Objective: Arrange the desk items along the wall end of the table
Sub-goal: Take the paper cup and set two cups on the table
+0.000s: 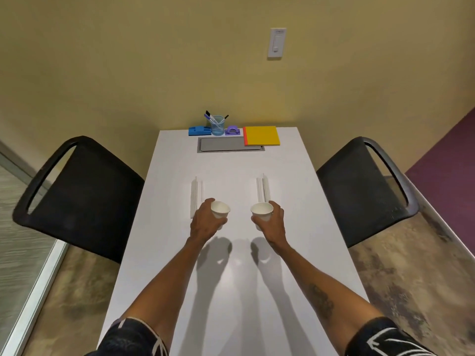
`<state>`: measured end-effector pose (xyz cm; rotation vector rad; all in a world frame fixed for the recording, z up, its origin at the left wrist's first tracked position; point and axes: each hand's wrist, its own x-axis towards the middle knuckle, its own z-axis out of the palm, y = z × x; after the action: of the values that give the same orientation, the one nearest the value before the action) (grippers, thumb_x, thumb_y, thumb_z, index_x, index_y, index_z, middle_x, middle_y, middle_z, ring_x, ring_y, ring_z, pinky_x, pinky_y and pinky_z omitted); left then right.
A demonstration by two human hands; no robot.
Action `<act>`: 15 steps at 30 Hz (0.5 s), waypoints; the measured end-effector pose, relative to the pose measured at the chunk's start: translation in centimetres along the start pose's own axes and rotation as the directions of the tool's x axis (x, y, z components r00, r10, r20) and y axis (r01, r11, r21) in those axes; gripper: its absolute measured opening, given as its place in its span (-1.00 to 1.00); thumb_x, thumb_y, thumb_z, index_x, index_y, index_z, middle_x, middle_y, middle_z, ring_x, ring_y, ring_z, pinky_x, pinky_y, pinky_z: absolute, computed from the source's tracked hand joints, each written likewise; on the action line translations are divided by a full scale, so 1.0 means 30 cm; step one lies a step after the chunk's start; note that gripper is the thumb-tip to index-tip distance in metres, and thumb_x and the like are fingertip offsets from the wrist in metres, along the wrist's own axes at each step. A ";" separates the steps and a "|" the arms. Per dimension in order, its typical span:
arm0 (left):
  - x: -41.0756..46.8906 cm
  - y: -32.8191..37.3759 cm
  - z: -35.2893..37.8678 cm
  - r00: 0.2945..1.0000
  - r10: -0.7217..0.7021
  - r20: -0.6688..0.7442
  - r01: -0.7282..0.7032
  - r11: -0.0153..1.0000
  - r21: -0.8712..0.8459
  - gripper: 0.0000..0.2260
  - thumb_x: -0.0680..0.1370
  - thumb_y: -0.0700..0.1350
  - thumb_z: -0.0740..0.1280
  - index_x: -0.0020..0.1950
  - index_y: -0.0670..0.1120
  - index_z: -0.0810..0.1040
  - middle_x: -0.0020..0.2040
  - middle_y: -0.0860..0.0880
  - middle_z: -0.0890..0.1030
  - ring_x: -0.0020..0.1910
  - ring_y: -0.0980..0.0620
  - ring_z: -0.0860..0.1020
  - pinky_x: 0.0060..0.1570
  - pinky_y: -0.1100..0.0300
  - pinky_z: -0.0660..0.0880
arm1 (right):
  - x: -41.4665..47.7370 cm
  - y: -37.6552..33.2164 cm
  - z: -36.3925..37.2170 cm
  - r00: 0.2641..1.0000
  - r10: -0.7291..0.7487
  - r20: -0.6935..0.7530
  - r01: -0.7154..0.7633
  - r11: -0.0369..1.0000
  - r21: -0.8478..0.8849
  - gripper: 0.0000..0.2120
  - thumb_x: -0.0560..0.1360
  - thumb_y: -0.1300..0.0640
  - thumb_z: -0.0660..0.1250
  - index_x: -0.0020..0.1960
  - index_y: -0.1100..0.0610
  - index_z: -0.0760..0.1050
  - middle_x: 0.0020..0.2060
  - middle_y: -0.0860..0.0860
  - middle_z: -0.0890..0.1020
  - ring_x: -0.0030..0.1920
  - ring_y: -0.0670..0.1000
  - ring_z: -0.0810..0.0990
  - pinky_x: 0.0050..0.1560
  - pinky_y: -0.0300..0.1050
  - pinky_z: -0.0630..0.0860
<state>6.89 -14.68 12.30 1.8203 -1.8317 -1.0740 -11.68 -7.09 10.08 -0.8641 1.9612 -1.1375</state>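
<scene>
Both arms reach out over the white table [231, 291], dark sleeves at the bottom edge. Left hand [204, 222] has its fingers wrapped around a white paper cup [220, 211], rim tilted inward to the right. Right hand [273, 222] has its fingers clamped on a second paper cup [261, 211], rim tilted left. Both cups look lifted off the table; shadows lie nearer the body.

Just past the left fingertips: a white strip [196, 194] flat on the table. Just past the right fingertips: a matching strip [262, 187].

Well beyond both hands, at the wall end: grey hatch [226, 145], blue tray [199, 130], clear pen holder [217, 125] with pens, purple tape dispenser [232, 130], yellow notepad [261, 135] overlapping the hatch corner. Black chairs stand on either side.
</scene>
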 end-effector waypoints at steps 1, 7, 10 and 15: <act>0.004 0.014 0.012 1.000 -0.001 -0.004 0.001 1.000 -0.007 -0.37 0.37 -0.02 0.49 0.41 0.03 0.36 0.31 0.01 0.53 0.29 -0.12 0.51 0.06 0.14 0.39 | 0.013 0.002 -0.013 1.000 0.000 0.001 0.000 1.000 -0.003 -0.34 0.39 0.07 0.49 0.40 0.00 0.27 0.28 -0.01 0.37 0.06 -0.01 0.53 0.16 0.07 0.57; 0.017 0.058 0.076 1.000 0.010 0.014 -0.010 1.000 0.011 -0.37 0.39 -0.07 0.47 0.42 0.02 0.34 0.39 0.04 0.43 0.31 -0.10 0.49 0.11 0.10 0.39 | 0.073 -0.001 -0.059 1.000 0.019 0.004 -0.019 1.000 0.017 -0.38 0.38 0.09 0.48 0.37 0.01 0.29 0.25 -0.01 0.39 -0.10 -0.16 0.53 -0.14 -0.22 0.50; 0.025 0.065 0.087 1.000 0.012 0.012 -0.012 1.000 0.022 -0.39 0.39 -0.10 0.45 0.41 0.00 0.34 0.39 0.02 0.40 0.30 -0.11 0.50 0.17 0.00 0.47 | 0.092 0.002 -0.066 1.000 0.020 0.006 -0.020 1.000 0.017 -0.37 0.38 0.09 0.48 0.37 0.00 0.29 0.25 -0.01 0.39 -0.06 -0.08 0.51 -0.16 -0.25 0.45; 0.058 0.058 0.080 0.999 0.017 0.039 -0.018 0.999 0.040 -0.37 0.39 -0.15 0.44 0.44 -0.02 0.32 0.39 0.00 0.40 0.31 -0.13 0.48 0.18 0.00 0.45 | 0.120 0.030 -0.058 0.998 0.049 -0.042 -0.048 0.999 0.024 -0.37 0.40 0.09 0.48 0.39 0.02 0.28 0.28 0.02 0.39 0.04 0.00 0.49 0.05 -0.05 0.52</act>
<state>3.77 -15.87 11.50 1.8145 -1.9013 -1.0804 -15.21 -8.92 9.07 -0.7819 1.9896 -1.1566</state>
